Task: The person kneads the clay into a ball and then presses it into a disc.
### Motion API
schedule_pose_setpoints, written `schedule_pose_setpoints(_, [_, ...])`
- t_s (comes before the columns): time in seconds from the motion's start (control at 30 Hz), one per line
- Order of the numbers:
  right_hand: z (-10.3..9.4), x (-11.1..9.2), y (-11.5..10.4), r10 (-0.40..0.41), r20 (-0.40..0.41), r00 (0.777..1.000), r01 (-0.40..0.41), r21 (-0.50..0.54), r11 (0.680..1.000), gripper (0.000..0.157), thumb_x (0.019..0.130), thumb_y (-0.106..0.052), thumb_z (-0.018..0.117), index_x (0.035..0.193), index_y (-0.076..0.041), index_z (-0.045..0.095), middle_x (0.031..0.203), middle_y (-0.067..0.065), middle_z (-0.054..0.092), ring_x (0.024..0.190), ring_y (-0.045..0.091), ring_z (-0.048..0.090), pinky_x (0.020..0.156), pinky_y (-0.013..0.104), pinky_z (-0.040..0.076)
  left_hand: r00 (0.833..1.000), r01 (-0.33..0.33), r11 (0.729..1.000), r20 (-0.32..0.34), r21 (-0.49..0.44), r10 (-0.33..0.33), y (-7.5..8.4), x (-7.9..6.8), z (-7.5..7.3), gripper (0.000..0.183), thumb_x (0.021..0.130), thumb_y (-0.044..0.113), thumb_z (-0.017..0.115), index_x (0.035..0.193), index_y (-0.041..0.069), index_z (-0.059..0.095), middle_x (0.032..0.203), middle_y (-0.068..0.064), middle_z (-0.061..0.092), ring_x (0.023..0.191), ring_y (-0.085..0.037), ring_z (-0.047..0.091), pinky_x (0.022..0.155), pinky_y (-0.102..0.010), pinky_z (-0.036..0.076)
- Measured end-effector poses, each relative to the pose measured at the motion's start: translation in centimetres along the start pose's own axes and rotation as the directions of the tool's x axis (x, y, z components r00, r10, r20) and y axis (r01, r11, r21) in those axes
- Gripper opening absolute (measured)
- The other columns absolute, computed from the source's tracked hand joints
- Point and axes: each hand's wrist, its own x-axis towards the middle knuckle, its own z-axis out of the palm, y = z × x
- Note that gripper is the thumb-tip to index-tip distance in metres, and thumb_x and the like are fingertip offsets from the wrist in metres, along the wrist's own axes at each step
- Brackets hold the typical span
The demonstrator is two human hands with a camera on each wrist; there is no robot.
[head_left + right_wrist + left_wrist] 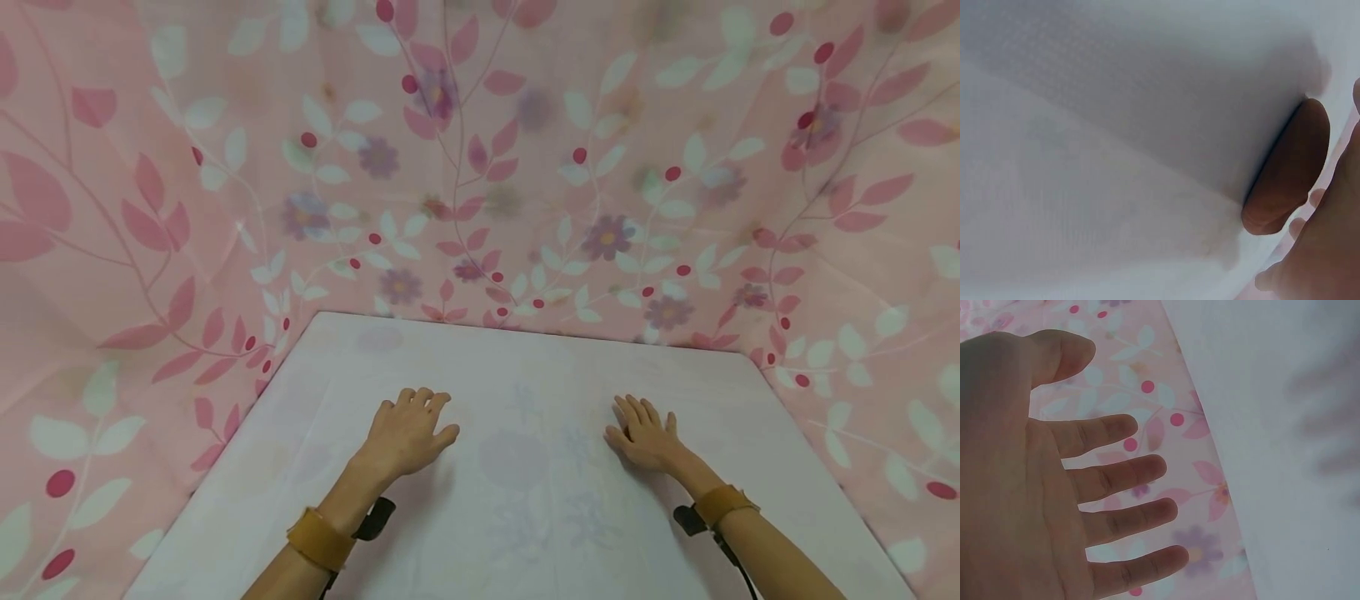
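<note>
My left hand (406,436) hovers above the left half of a white-covered table (517,533), holding nothing. In the left wrist view its fingers (1125,472) are spread and nearly straight, and a soft shadow falls on the white surface. To the right, my right hand (647,437) is low over the table, palm down, with its fingers extended. The right wrist view shows its thumb (1291,165) touching or very close to the white cover; the other fingers are mostly hidden behind the palm. No object is in either hand.
Pink curtains (465,167) printed with leaves and flowers hang behind the table and at both sides. Each wrist carries a tan strap (322,537) with a small black camera (375,518). A black cable (735,562) runs along the right forearm.
</note>
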Motion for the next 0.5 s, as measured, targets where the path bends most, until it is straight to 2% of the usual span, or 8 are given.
schedule_pose_setpoints(0.23, [-0.3,-0.5,0.3,-0.009,-0.047,0.999,0.009,-0.002,1.0,0.078,0.102,-0.058,0.034,0.155,-0.003,0.018,0.159,0.028,0.017,0.144,0.053,0.011,0.102,0.08,-0.004,1.0,-0.01,1.0,-0.01,0.014,0.011,0.2,-0.3,-0.3,0.052,0.098,0.043,0.054,0.138,0.01,0.054,0.135,-0.012,0.056,0.126,-0.036,0.048,0.095,-0.055,0.044])
schedule_pose_setpoints(0.5, [-1.9,-1.7,-0.4,-0.023,-0.068,0.997,0.023,0.008,1.0,0.076,0.103,-0.055,0.034,0.155,-0.002,0.017,0.157,0.029,0.019,0.143,0.052,0.013,0.101,0.081,-0.003,1.0,-0.012,1.0,-0.019,0.016,0.012,0.4,-0.4,-0.6,0.052,0.098,0.044,0.054,0.138,0.01,0.054,0.135,-0.013,0.056,0.126,-0.036,0.048,0.095,-0.056,0.044])
